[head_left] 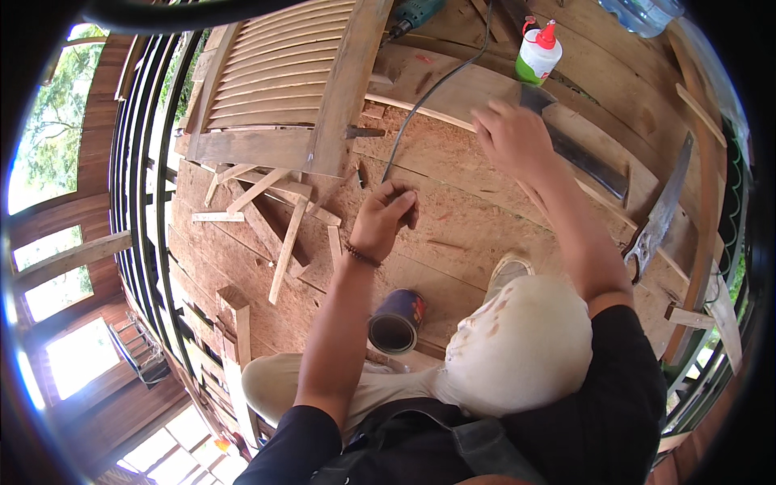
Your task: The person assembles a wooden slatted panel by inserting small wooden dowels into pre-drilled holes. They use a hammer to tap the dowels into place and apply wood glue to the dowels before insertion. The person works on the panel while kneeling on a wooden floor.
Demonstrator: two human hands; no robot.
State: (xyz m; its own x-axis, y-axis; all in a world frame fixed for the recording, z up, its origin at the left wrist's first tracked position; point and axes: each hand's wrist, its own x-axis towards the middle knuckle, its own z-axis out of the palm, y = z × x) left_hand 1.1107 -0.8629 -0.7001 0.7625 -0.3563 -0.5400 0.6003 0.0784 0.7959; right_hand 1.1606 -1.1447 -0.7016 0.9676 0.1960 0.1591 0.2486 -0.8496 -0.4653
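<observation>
My left hand [386, 217], with a beaded bracelet at the wrist, is closed with its fingers curled in above the wooden floor. A black cable [432, 89] runs down to its fingertips or behind them; I cannot tell which. To the right and farther away, my right hand [515, 141] is raised with bent fingers pressed together. What either hand holds, if anything, does not show. Beyond the right hand stands a white and green squeeze bottle [540, 58] with a red cap. A dark, long flat tool [586, 158] lies on a board beside the right forearm.
A slatted wooden panel [279, 69] lies at the far left, near a teal power tool [418, 14]. Wood offcuts [289, 249] litter the floor. A can [396, 322] sits by my legs. A handsaw [664, 198] lies right; a clear blue container [643, 14] is at far right.
</observation>
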